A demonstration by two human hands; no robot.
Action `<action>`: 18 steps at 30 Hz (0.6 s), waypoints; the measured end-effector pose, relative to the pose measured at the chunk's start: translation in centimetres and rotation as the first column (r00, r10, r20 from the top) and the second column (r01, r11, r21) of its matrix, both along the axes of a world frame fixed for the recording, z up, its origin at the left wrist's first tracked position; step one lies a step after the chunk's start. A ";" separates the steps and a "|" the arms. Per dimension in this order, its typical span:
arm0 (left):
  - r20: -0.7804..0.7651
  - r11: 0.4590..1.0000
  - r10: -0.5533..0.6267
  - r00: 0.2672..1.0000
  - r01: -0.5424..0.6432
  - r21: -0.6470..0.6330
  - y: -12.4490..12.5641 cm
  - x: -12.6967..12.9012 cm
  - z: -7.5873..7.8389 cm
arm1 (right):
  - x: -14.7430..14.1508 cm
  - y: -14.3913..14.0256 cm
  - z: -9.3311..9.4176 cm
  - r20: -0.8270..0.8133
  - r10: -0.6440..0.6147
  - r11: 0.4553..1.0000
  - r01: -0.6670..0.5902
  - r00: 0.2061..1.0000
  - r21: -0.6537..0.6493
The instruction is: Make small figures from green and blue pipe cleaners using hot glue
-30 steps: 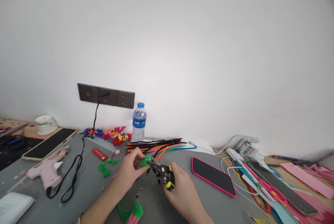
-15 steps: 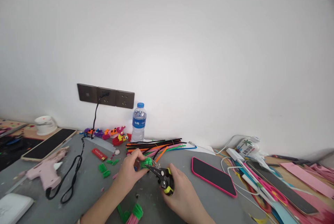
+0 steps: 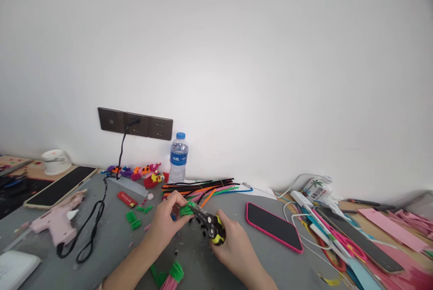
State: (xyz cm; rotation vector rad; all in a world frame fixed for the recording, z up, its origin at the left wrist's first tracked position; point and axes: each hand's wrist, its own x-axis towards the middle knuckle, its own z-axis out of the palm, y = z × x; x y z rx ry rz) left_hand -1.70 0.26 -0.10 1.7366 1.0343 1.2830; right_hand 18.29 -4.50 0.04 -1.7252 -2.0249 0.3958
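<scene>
My left hand (image 3: 170, 218) pinches a small bundle of green pipe cleaner (image 3: 186, 209) between thumb and fingers. In my right hand (image 3: 233, 242) are pliers (image 3: 212, 227) with black jaws and yellow-black handles, their tip at the green bundle. Whether the jaws grip the pipe cleaner I cannot tell. Below my hands lies a green and pink pipe cleaner piece (image 3: 175, 274), partly cut off by the frame's edge. Short green pipe cleaner pieces (image 3: 133, 220) rest left of my left hand. Behind my hands is a pile of black, orange, pink and green pipe cleaners (image 3: 199, 188).
A water bottle (image 3: 178, 158) stands against the wall. To the left lie a pink glue gun (image 3: 57, 222) with a looped black cord, a red packet (image 3: 126, 199) and a phone (image 3: 62, 186). At right are a pink-edged phone (image 3: 273, 226), white cables and pink scissors (image 3: 353, 247).
The pliers have tilted a little and their handles look closer together. The green bundle has turned slightly in my left hand. The whole view has shifted slightly.
</scene>
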 end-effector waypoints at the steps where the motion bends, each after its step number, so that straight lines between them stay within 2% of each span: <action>1: 0.024 0.999 -0.026 0.999 0.026 -0.022 0.0 0.0 0.1 | 0.1 0.0 0.1 -0.008 0.002 1.000 -0.002 1.000 0.005; 9: 0.199 0.973 -0.131 0.971 0.165 -0.162 0.1 -0.6 0.7 | 0.2 0.0 0.3 -0.089 0.023 0.999 -0.021 0.996 0.027; 13: 0.311 0.912 -0.191 0.931 0.286 -0.295 0.2 -0.5 0.9 | 0.0 -0.1 0.4 -0.085 0.039 0.999 -0.037 0.996 0.021; 18: 0.473 0.836 -0.159 0.866 0.373 -0.402 -0.1 -0.2 1.3 | 0.0 -0.1 0.5 -0.087 0.040 0.999 -0.040 0.995 0.008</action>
